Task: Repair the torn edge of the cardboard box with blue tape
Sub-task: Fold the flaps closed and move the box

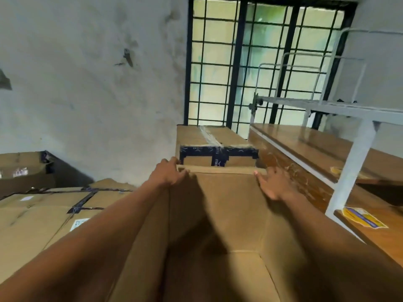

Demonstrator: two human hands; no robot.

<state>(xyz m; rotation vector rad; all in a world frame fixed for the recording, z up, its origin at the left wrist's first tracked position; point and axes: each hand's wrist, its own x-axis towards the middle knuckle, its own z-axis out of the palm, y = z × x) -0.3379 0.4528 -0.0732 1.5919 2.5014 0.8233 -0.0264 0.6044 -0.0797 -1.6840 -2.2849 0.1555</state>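
Cardboard box (218,225) bottom is cut off; both hands reach its far rim.

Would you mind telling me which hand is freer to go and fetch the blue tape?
The right hand, probably: it lies open and flat against the open cardboard box, while the left hand grips the far flap. No tape roll is in view.

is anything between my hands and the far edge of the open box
Nothing visible: the left hand already grips the far flap of the open cardboard box at its left corner, the right hand lies flat beside its right corner.
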